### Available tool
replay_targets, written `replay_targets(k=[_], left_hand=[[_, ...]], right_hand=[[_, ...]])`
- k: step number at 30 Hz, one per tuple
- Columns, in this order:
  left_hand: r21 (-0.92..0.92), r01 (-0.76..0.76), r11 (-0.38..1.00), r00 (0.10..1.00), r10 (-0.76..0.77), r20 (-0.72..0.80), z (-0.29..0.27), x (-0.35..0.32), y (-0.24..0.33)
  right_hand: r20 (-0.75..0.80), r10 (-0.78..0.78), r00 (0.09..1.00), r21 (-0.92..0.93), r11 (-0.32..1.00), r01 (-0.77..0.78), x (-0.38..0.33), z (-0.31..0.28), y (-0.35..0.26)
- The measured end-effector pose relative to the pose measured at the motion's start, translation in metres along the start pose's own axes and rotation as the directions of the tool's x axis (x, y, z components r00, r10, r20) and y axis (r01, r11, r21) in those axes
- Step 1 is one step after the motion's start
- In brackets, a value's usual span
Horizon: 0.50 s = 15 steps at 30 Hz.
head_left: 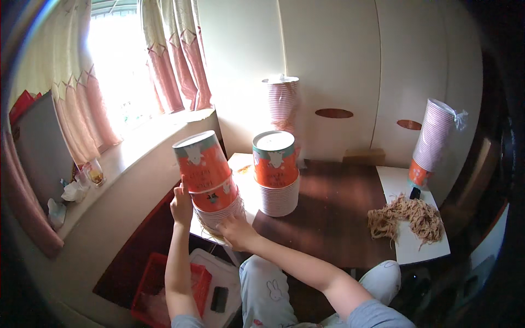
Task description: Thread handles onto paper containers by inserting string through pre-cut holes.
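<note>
A stack of orange upside-down paper cups [208, 177] leans slightly to the left above the table's near-left corner. My left hand [180, 205] grips its left side. My right hand [236, 229] holds the stack's lower end, where the white rims fan out. A second, upright stack of the same orange cups [276, 172] stands on the dark wooden table [333, 213] just to the right, apart from both hands.
A pile of tan string [407, 218] lies on a white board [413, 246] at the right. Two tall bagged cup stacks [283, 101] [432, 139] lean on the cream wall. A red crate [164, 287] sits on the floor. A curtained window [123, 71] is at left.
</note>
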<state>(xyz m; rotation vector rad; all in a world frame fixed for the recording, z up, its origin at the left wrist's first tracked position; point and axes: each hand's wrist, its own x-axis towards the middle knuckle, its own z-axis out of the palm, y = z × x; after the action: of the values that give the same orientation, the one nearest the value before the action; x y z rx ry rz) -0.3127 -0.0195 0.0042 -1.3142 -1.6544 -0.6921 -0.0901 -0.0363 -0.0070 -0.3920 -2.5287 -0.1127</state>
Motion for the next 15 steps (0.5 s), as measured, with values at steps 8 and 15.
replay_targets(k=[8,15], left_hand=[[-0.367,0.085,0.926,0.984,-0.137,-0.118,-0.04,0.008,0.034],[-0.167,-0.13,0.977,0.989,0.116,-0.094,-0.084,0.08,0.09]], right_hand=[[0.057,0.031,0.998,0.056,0.998,-0.035,-0.036,0.039,0.002],[0.307,-0.073,0.949,0.321,0.947,-0.031,-0.071,-0.007,-0.009]])
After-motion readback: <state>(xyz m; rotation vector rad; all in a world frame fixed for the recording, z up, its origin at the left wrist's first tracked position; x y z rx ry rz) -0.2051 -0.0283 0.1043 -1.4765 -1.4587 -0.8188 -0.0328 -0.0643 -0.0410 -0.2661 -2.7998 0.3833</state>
